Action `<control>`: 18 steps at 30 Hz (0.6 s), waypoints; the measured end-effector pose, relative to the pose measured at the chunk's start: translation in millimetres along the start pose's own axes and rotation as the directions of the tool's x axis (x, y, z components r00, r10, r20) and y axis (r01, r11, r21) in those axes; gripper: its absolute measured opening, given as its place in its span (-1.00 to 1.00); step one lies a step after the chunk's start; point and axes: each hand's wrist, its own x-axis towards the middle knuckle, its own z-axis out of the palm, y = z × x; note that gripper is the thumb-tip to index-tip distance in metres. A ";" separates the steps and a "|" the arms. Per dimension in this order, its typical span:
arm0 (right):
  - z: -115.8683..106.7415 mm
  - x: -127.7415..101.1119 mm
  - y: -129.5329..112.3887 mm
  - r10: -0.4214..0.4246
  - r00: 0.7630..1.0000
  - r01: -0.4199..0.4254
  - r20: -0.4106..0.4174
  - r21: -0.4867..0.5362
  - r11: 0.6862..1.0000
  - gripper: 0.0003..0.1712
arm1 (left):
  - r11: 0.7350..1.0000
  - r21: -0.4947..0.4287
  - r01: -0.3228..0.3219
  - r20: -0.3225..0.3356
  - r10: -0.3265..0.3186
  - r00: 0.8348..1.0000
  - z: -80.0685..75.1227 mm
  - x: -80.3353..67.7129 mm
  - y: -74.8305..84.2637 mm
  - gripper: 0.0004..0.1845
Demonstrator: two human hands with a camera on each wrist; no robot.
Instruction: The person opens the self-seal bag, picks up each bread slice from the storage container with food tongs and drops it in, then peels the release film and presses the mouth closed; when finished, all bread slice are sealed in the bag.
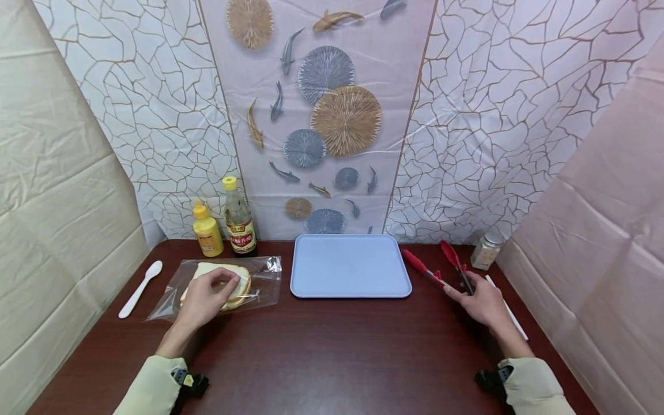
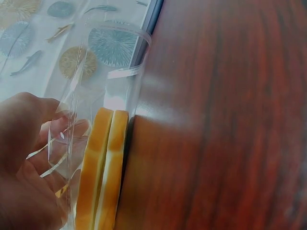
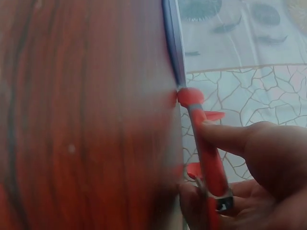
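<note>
My left hand [image 1: 204,294] is over a clear plastic bag [image 1: 267,279], its thumb and forefinger pinching the film. Inside the bag lie slices of bread [image 1: 211,268]; their brown crusts [image 2: 103,167] show in the left wrist view, just beside the fingers. At the right side of the table, my right hand [image 1: 483,300] grips a pair of red-tipped tongs [image 1: 452,253] with its arms spread apart. The thumb presses along one red arm [image 3: 211,158] in the right wrist view, while other fingers curl behind it.
A light blue tray [image 1: 350,268] lies at the back middle. Behind the bag stand a yellow squeeze bottle [image 1: 208,233] and a dark sauce bottle [image 1: 240,225]. A white spoon [image 1: 140,289] lies far left. A shaker jar [image 1: 486,252] and a white stick [image 1: 513,317] are at the right.
</note>
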 end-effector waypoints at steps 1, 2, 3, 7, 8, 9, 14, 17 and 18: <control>-0.8 0.2 0.3 0.009 1.000 -0.009 0.009 -0.005 1.000 -0.08 | 1.000 -0.003 0.001 0.001 -0.001 1.000 -0.1 -0.2 0.2 -0.85; -1.2 0.4 0.4 0.015 1.000 -0.014 0.019 -0.014 1.000 -0.03 | 1.000 -0.005 0.002 0.002 -0.002 1.000 -0.1 -0.4 0.3 -0.85; -1.6 0.6 0.7 0.018 0.999 -0.017 0.028 -0.023 1.000 0.03 | 1.000 -0.006 0.003 0.002 -0.003 1.000 -0.1 -0.6 0.6 -0.85; -1.5 1.5 0.7 0.021 0.998 -0.018 0.067 -0.054 0.998 0.07 | 1.000 -0.001 0.003 -0.001 -0.003 1.000 -0.6 -1.2 1.0 -0.85; -1.7 1.5 0.2 0.023 0.997 -0.019 0.075 -0.057 0.998 0.07 | 1.000 0.001 0.003 -0.004 -0.003 1.000 -0.8 -1.4 1.4 -0.85; -2.1 1.4 -0.4 0.021 0.997 -0.017 0.078 -0.061 0.998 0.07 | 1.000 0.003 0.002 -0.005 -0.002 1.000 -1.0 -1.6 1.6 -0.85; -4.8 0.1 -4.4 0.008 0.997 -0.003 0.082 -0.057 0.998 -0.05 | 1.000 0.008 -0.004 -0.009 0.004 1.000 -1.5 -1.8 3.1 -0.85; -6.4 -1.9 -6.7 0.014 0.997 -0.008 0.075 -0.073 0.997 -0.03 | 1.000 0.008 -0.011 -0.008 0.011 1.000 -1.7 -1.5 3.6 -0.86; -6.8 -2.6 -7.7 0.019 0.998 -0.014 0.067 -0.077 0.997 0.00 | 1.000 0.009 -0.012 -0.008 0.012 1.000 -1.6 -1.4 3.6 -0.86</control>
